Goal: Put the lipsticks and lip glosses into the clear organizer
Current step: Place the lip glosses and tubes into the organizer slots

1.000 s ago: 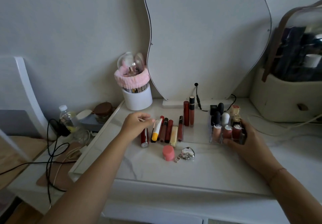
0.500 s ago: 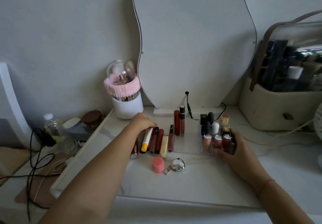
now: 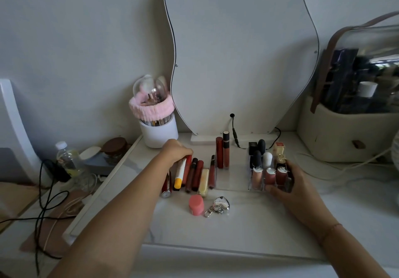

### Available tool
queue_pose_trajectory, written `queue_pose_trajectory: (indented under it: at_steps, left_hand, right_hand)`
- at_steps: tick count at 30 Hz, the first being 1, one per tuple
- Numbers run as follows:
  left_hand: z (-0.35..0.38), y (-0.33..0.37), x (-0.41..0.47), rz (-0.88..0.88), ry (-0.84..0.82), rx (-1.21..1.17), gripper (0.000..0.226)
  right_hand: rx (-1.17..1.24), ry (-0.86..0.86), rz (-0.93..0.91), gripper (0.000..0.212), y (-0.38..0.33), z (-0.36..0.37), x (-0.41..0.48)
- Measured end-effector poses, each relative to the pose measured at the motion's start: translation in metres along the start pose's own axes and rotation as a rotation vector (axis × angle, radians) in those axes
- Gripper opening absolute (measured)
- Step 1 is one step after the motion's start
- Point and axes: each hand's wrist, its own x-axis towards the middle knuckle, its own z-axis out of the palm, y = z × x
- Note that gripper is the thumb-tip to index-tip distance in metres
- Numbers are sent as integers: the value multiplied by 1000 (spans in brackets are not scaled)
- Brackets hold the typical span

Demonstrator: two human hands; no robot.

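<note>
Left hand [image 3: 176, 151] curls over loose tubes [image 3: 190, 173]; right hand [image 3: 290, 186] grips the organizer [image 3: 235, 188] edge.

No text, brand, number or sign can be read at this resolution. The only candidate is a gold-capped lipstick [image 3: 280, 160] standing in the clear organizer [image 3: 254, 186], just beyond the fingertips of the right hand [image 3: 289, 188], which bears a small dark marking on its top, too blurred to tell letters. A red tube [image 3: 166, 186] lying just below the left hand [image 3: 176, 152] shows a pale round end cap with no legible print. The white tube with a yellow cap [image 3: 179, 175], under that same hand, carries no readable label on its visible side.
</note>
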Motion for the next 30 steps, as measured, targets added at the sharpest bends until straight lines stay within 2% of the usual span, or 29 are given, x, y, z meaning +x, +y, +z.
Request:
queue_pose_trajectory:
  at_steps: [5, 10, 17, 21, 25, 30]
  left_hand:
    - [-4, 5, 4, 67, -1, -102, 22]
    - [-17, 16, -8, 229, 18, -217, 3]
    - [-43, 67, -42, 490, 157, -551, 14]
    - [-47, 106, -67, 640, 109, -654, 12]
    - [-27, 133, -80, 728, 26, -599, 13]
    - [11, 135, -74, 743, -43, -362, 15]
  right_hand:
    - [-2, 13, -10, 78, 1, 1, 1]
    - [10, 2, -4, 78, -1, 0, 0]
    - [-10, 8, -16, 74, -8, -1, -3]
    - [-7, 5, -17, 74, -10, -2, -3]
    - [-24, 16, -11, 73, -14, -2, -6]
    - [-22, -9, -1, 76, -16, -3, -7]
